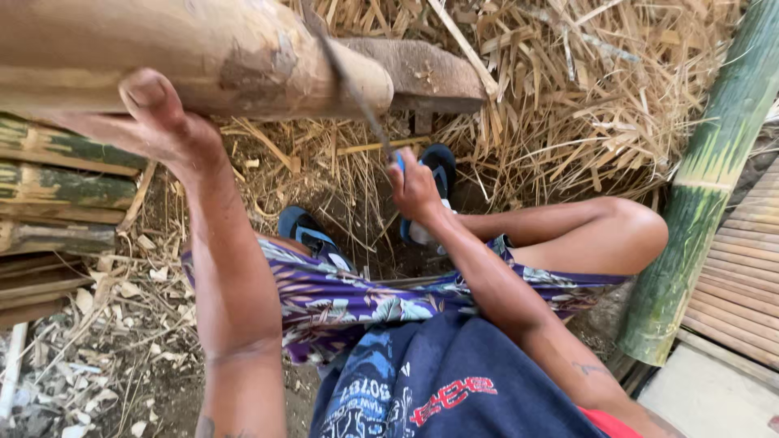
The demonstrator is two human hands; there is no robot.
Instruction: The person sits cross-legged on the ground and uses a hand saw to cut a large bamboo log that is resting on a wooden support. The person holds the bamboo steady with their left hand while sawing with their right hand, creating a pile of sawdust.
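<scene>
Fingers (150, 101) under smooth round bamboo pole (203, 53)

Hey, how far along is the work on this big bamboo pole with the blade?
Done: the thick tan bamboo pole looks stripped of green skin, with pale shavings on the ground. In hand: the left hand steadies the pole while the right hand holds the dark curved blade against its end. Left: green-streaked bamboo pieces at left and a long green bamboo stalk appear unpeeled.
</scene>
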